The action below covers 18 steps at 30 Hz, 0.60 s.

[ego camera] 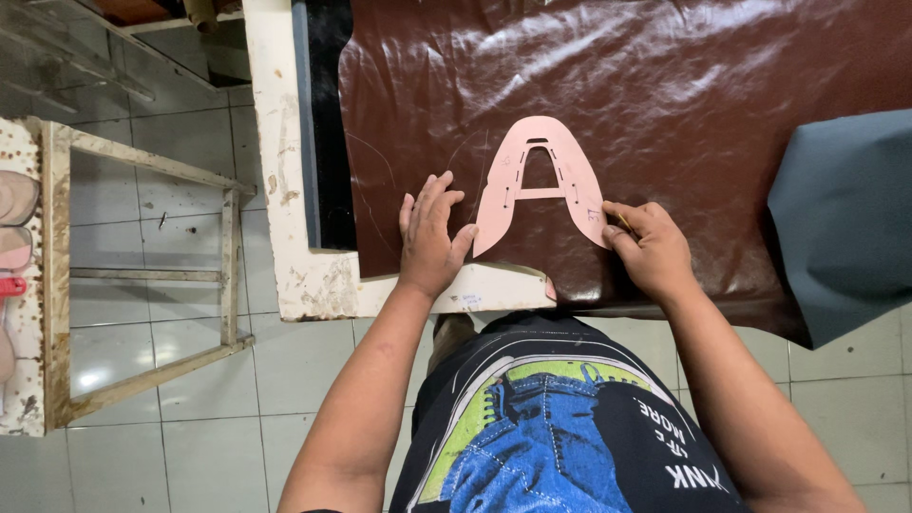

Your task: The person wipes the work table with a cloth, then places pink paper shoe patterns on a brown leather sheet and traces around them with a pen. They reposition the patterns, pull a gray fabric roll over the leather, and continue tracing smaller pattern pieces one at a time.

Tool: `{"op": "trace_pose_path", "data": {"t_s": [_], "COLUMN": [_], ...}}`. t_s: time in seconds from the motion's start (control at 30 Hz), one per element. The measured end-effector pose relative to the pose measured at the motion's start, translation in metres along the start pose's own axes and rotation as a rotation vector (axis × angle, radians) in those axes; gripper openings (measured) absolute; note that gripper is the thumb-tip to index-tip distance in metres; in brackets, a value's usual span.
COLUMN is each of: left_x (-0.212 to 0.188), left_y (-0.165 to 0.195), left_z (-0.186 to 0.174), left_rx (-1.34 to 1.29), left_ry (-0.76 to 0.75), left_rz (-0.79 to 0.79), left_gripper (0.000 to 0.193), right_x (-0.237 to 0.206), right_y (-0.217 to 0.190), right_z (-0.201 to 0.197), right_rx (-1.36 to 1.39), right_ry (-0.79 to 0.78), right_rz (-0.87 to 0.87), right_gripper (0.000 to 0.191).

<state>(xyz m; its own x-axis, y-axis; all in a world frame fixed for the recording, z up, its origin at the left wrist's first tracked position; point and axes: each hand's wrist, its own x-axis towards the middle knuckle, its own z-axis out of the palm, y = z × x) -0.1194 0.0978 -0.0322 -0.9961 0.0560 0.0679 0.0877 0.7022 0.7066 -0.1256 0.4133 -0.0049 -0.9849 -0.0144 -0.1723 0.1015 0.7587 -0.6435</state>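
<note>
Head view, looking straight down. Middle of the frame: a pink paper shape (543, 185), cut like a big letter A with a hole in it, lying flat on a shiny dark brown leather sheet (665, 85). Thin curved lines drawn on the leather just left of the pink shape.

Left hand (429, 239), a bit left of the middle: palm down on the leather, fingers flat and a little spread, thumb tip touching the lower left leg of the pink shape.

Right hand (651, 249), a bit right of the middle: fingers curled in, pinching a thin yellowish pen (622, 221) between thumb and first finger. Pen tip right at the edge of the lower right leg of the pink shape. Too small to tell what kind of pen.

Under the leather: a white table (285, 190) with worn, chipped paint, showing along the left side and bottom edge. Right side of the frame: a grey-blue sheet (845, 218) lying over the leather.

Left side of the frame: an old wooden frame (228, 256) standing on a pale tile floor (142, 456). Bottom middle: a black shirt (570, 427) with a blue and green picture on it.
</note>
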Motion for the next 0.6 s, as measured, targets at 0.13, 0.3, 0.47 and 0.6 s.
{"op": "trace_pose_path", "data": {"t_s": [0.13,0.3,0.47,0.6], "left_x": [-0.0002,-0.0007,-0.0008,-0.0002], "left_y": [0.0009,0.0017,0.0006,0.0005], "left_z": [-0.0014,-0.0016,-0.0024,-0.0019], "left_rx": [-0.001,-0.002,0.005,0.008], "left_ry": [0.0,0.003,0.01,0.012], "left_rz": [-0.001,0.001,0.019,0.024], "left_gripper": [0.045,0.046,0.046,0.046], "right_x": [-0.0006,-0.0016,-0.001,-0.0009], "right_y": [0.0011,0.0027,0.0029,0.0018], "right_z": [0.0001,0.0007,0.0008,0.0001], "right_rx": [-0.014,-0.002,0.007,0.019], "right_ry": [0.009,0.014,0.013,0.018], "right_rz": [-0.017,-0.024,-0.037,-0.032], "right_gripper": [0.036,0.036,0.036,0.036]}}
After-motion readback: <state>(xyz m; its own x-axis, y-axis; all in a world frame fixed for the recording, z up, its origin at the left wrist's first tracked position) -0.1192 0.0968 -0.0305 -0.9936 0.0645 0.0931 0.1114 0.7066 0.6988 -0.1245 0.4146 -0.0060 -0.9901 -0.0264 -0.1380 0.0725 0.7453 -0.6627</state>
